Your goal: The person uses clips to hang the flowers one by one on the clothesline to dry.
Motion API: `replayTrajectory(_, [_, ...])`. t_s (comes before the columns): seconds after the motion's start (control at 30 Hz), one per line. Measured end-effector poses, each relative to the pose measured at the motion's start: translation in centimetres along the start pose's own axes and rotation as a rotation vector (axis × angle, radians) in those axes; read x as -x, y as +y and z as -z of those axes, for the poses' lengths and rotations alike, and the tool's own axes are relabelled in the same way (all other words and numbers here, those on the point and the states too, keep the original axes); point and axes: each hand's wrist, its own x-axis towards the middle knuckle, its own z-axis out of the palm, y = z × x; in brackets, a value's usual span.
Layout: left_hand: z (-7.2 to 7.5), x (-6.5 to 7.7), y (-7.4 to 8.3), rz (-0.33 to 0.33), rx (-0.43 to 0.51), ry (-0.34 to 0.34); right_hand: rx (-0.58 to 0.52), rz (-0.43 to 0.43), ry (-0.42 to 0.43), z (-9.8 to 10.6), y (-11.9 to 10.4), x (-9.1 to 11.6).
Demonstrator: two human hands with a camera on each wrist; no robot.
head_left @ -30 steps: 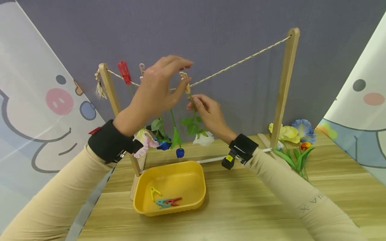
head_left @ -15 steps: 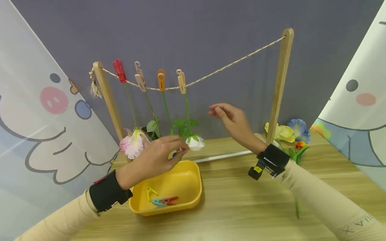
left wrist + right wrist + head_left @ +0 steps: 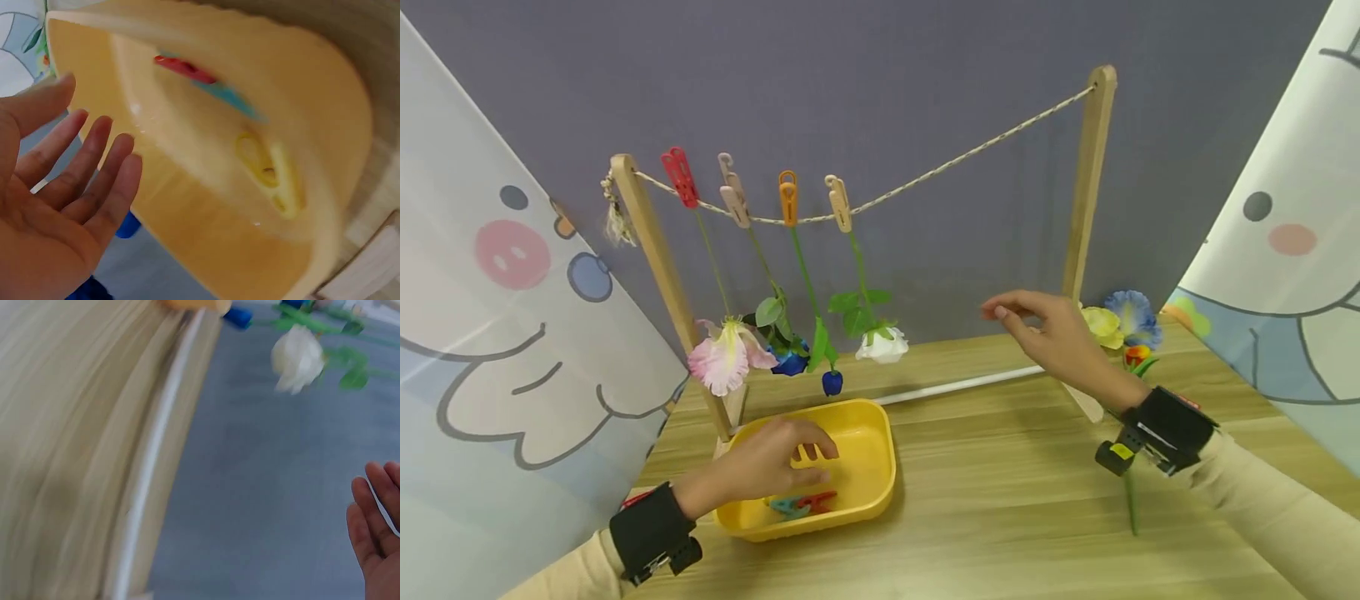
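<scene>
Over the yellow basin [image 3: 889, 475] hovers my left hand [image 3: 771, 458], fingers relaxed and holding nothing. Inside the basin lie a red clothespin [image 3: 184, 67], a teal clothespin [image 3: 228, 100] and a yellow clothespin [image 3: 256, 159]. My right hand [image 3: 1060, 337] is empty in the air near the right post, its fingers loosely bent. From the rope [image 3: 973, 152] hang a pink flower [image 3: 726, 360], a blue rose [image 3: 790, 360], a blue bud [image 3: 832, 383] and a white rose [image 3: 883, 345], heads down. A cream clothespin [image 3: 839, 204] holds the white rose's stem.
Wooden posts [image 3: 1088, 183] carry the rope at both sides, and a white rod [image 3: 958, 386] runs low between them. A yellow flower [image 3: 1102, 327], a blue flower [image 3: 1133, 317] and an orange tulip [image 3: 1137, 356] lie at the right, partly behind my right arm.
Both hands have let go of the white rose and its cream clothespin, which now hang on the rope. My left hand dropped to the basin; my right hand moved right and down.
</scene>
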Motion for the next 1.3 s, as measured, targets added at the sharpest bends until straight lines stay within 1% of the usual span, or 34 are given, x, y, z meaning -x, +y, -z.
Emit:
replayTrajectory(0.1, [-0.6,0.1,-1.0,0.014,0.057,-0.033,0.056,-0.029,-0.001,0.9,1.6,1.4])
replayTrajectory(0.17, [-0.9,0.1,-1.6,0.015,0.077,-0.061,0.093,-0.045,0.005,1.4,2.7,2.4])
replayTrajectory(0.27, [-1.4,-0.1,-2.2,0.008,0.091,-0.098,0.152,-0.059,0.016,2.1,4.4,3.9])
replayTrajectory(0.37, [-1.8,-0.3,-2.5,-0.007,0.091,-0.112,0.189,-0.05,0.017,2.9,5.7,5.3])
replayTrajectory(0.5, [-2.3,-0.3,-2.6,-0.027,0.074,-0.098,0.218,-0.043,-0.008,3.9,6.9,7.0])
replayTrajectory(0.67, [-2.9,-0.3,-2.7,-0.053,0.023,-0.077,0.295,-0.059,-0.072,5.0,8.0,8.8])
replayTrajectory(0.77, [-3.2,-0.4,-2.8,-0.056,0.016,-0.076,0.344,-0.057,-0.105,5.7,8.7,9.9])
replayTrajectory(0.87, [-3.4,-0.5,-2.8,-0.049,0.022,-0.078,0.405,-0.03,-0.122,6.3,9.8,10.8])
replayTrajectory(1.03, [-3.5,-0.7,-2.9,-0.042,0.058,-0.067,0.486,0.01,-0.15,7.5,11.6,12.3])
replayTrajectory(1.2, [-3.7,-1.0,-3.2,-0.057,0.089,-0.046,0.531,0.06,-0.132,8.2,12.7,13.3])
replayTrajectory(1.3, [-3.8,-1.1,-3.6,-0.054,0.09,-0.03,0.548,0.068,-0.15,8.4,12.9,13.5])
